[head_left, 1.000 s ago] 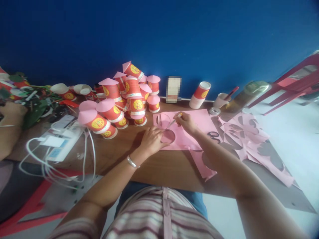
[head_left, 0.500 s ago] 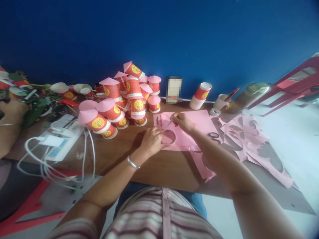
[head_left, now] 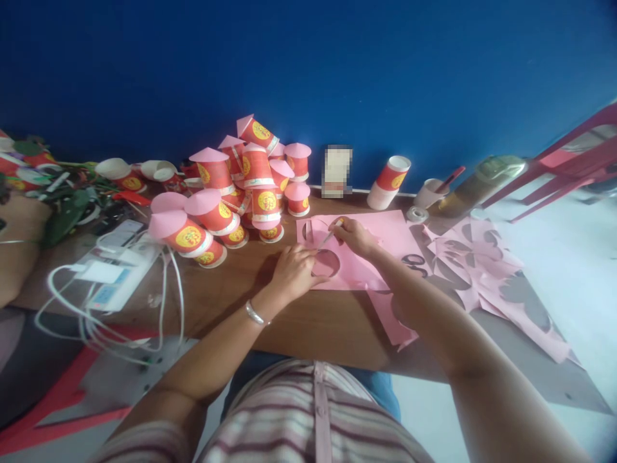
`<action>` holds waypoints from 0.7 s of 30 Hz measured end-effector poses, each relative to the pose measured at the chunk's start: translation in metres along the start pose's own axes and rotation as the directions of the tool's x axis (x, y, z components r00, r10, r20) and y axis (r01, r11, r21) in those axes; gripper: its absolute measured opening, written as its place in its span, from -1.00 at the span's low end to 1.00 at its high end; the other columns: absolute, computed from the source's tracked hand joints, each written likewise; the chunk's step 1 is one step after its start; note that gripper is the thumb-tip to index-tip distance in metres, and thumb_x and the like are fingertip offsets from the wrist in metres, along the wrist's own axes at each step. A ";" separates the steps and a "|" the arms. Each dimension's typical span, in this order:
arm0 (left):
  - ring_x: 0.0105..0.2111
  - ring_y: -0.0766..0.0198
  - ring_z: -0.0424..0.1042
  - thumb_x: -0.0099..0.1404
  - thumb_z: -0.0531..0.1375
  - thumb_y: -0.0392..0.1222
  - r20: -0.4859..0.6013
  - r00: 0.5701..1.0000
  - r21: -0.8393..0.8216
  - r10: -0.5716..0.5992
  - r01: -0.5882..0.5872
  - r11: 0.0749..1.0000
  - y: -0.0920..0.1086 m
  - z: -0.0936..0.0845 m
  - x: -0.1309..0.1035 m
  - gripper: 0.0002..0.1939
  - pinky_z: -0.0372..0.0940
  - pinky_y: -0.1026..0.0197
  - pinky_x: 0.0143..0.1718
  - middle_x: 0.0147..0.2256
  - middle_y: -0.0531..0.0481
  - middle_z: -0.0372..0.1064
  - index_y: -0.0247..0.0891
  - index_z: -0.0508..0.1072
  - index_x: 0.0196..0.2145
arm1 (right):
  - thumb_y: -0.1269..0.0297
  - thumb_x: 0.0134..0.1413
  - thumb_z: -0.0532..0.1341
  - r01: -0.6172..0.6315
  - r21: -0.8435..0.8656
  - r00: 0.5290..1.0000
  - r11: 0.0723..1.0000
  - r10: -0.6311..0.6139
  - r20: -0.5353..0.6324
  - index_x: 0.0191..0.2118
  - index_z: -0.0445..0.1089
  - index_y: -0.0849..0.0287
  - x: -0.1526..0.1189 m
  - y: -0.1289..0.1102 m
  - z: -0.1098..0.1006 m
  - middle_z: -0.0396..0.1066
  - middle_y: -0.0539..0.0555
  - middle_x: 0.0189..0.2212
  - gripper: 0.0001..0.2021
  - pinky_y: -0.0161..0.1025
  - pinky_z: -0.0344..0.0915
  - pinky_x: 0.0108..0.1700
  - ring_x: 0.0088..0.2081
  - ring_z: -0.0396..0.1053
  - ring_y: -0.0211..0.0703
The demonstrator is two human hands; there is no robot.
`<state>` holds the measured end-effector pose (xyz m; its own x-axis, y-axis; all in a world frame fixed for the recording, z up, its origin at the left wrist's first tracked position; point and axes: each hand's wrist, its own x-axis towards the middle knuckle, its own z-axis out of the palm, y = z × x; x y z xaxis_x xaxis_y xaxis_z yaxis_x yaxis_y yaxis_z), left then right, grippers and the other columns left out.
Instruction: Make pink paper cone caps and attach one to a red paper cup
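My left hand (head_left: 295, 271) rests at the left edge of a sheet of pink paper (head_left: 388, 241), thumb and fingers apart around a dark round shape (head_left: 326, 263). Whether that shape is a hole in the paper or a separate ring is hard to tell. In my right hand (head_left: 355, 236) a slim, pointed tool (head_left: 328, 239) with a yellow end is pinched. Its tip points down-left, close to my left fingertips. A pair of dark-handled scissors (head_left: 413, 260) lies on the sheet's right side, near my right forearm.
Red paper cups (head_left: 267, 202) with pink cone tops are stacked at left. A power strip (head_left: 114, 280) with white cables lies nearer. Pink offcuts (head_left: 482, 270), a tape roll (head_left: 417, 214), a cup stack (head_left: 389, 182) and a bottle (head_left: 482, 183) stand or lie right. Another person's arm (head_left: 22, 244) shows far left.
The slim tool in my right hand has tilted slightly, its tip lower and nearer my left fingers. Both hands stay almost in place; the view has shifted a little.
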<state>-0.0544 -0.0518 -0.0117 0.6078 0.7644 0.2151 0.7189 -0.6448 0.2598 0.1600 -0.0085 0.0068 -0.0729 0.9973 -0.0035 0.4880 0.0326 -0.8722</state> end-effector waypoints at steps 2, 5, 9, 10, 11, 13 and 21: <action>0.03 -0.08 0.49 0.19 0.45 0.13 -0.001 1.000 0.006 0.000 0.000 1.000 0.000 0.000 0.000 -0.60 0.35 -0.12 0.00 0.04 -0.15 0.60 -0.27 0.68 -0.23 | 0.14 0.22 0.19 -0.006 0.006 1.000 1.000 0.007 -0.012 -0.40 0.35 0.12 -0.001 0.003 -0.001 0.37 -0.08 -0.62 -0.78 -0.28 0.18 -0.39 -0.52 0.30 -0.24; 0.01 -0.08 0.49 0.20 0.45 0.12 -0.001 1.000 0.009 0.008 -0.008 1.000 0.000 0.000 0.000 -0.59 0.35 -0.11 -0.01 0.04 -0.15 0.60 -0.29 0.68 -0.20 | 0.12 0.20 0.19 -0.015 0.019 0.999 1.000 0.016 -0.040 -0.37 0.36 0.12 -0.005 0.008 -0.004 0.37 -0.08 -0.61 -0.80 -0.27 0.19 -0.38 -0.51 0.31 -0.22; -0.01 -0.07 0.50 0.18 0.46 0.12 -0.007 1.000 0.019 0.015 -0.014 1.000 -0.002 0.001 0.000 -0.57 0.35 -0.09 -0.05 0.04 -0.17 0.60 -0.29 0.68 -0.18 | 0.11 0.21 0.19 0.023 0.044 0.998 0.999 -0.020 -0.058 -0.32 0.38 0.13 -0.017 0.011 -0.010 0.37 -0.07 -0.58 -0.80 -0.24 0.25 -0.33 -0.49 0.34 -0.21; -0.02 -0.06 0.50 0.18 0.46 0.13 -0.010 1.000 0.023 0.019 -0.019 1.000 -0.002 0.002 -0.001 -0.57 0.35 -0.09 -0.05 0.04 -0.17 0.60 -0.29 0.67 -0.18 | 0.10 0.22 0.19 0.032 0.049 0.998 0.998 -0.029 -0.061 -0.30 0.38 0.14 -0.021 0.012 -0.011 0.38 -0.07 -0.57 -0.79 -0.23 0.27 -0.31 -0.48 0.35 -0.21; -0.03 -0.06 0.50 0.18 0.46 0.13 -0.012 1.000 0.027 0.025 -0.025 0.999 -0.003 0.002 -0.001 -0.57 0.35 -0.09 -0.06 0.04 -0.16 0.60 -0.29 0.67 -0.19 | 0.09 0.23 0.19 0.037 0.050 0.997 0.998 -0.034 -0.066 -0.30 0.38 0.14 -0.025 0.013 -0.012 0.39 -0.07 -0.57 -0.78 -0.22 0.29 -0.29 -0.48 0.37 -0.20; -0.03 -0.05 0.49 0.18 0.46 0.13 -0.011 0.999 0.034 0.033 -0.032 0.999 -0.004 0.002 -0.001 -0.58 0.35 -0.09 -0.06 0.05 -0.15 0.60 -0.29 0.67 -0.21 | 0.03 0.25 0.19 0.039 0.050 0.996 0.998 -0.035 -0.085 -0.31 0.38 0.13 -0.031 0.015 -0.013 0.40 -0.05 -0.56 -0.74 -0.19 0.32 -0.24 -0.44 0.41 -0.17; -0.04 -0.05 0.49 0.17 0.47 0.11 0.005 1.000 0.039 0.029 -0.030 0.999 -0.004 0.002 -0.002 -0.60 0.34 -0.09 -0.05 0.02 -0.17 0.61 -0.29 0.66 -0.24 | -0.15 0.32 0.13 0.097 -0.021 0.987 0.995 -0.099 -0.128 -0.25 0.36 0.09 -0.048 0.032 -0.010 0.38 -0.04 -0.58 -0.62 -0.09 0.37 -0.16 -0.36 0.51 -0.03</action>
<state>-0.0574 -0.0507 -0.0151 0.6302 0.7451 0.2184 0.7132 -0.6667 0.2165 0.1873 -0.0545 -0.0159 -0.0086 0.9893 0.1459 0.4971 0.1308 -0.8578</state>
